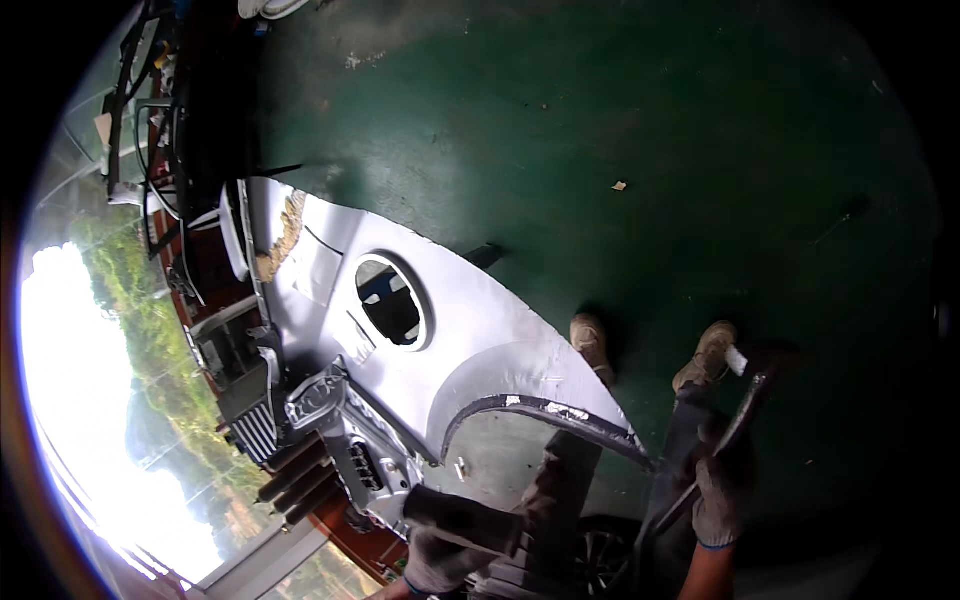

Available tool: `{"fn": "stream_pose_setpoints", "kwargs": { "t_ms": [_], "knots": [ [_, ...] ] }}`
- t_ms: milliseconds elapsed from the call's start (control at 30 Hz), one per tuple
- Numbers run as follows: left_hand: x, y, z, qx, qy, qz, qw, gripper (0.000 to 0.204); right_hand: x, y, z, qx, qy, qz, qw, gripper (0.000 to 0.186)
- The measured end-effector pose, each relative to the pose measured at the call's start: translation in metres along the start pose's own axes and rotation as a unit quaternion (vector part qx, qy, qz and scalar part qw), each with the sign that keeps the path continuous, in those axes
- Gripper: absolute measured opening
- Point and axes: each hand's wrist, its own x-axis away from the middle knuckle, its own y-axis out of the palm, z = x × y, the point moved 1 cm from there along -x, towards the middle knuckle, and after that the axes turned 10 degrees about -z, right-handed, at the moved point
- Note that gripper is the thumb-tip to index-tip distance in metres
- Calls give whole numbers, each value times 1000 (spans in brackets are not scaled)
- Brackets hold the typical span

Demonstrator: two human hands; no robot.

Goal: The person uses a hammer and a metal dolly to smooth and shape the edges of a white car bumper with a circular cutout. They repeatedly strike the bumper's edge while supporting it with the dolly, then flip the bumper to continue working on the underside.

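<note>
My right hand [722,492], in a grey work glove with a blue cuff, is closed round the handle of a hammer [741,420]. The hammer head points up and away, near my right shoe, apart from the panel. At the lower middle, my gloved left hand [440,562] grips a dark, thick block-like piece [462,518]; its exact kind is unclear. Just beyond it lies a silver car quarter panel [470,310], with a round hole and a curved wheel arch [540,408]. Tan lumpy material [284,238] sticks to its far left end.
My tan shoes [712,352] stand on the green floor [640,130], right of the panel. A car wheel [600,558] shows at the bottom. Silver body structure and a ribbed part [256,432] adjoin the panel at left. Cluttered shelving [165,150] stands at upper left.
</note>
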Motion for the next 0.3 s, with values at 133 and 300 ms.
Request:
{"fn": "stream_pose_setpoints", "kwargs": {
  "t_ms": [133, 300],
  "knots": [
    [-59, -20, 32, -196, 94, 84, 972, 38, -66, 17, -18, 22, 107, 7, 994, 29],
    [-119, 17, 69, -299, -3, 174, 938, 43, -81, 10, 18, 31, 181, -103, 978, 29]
  ]
}}
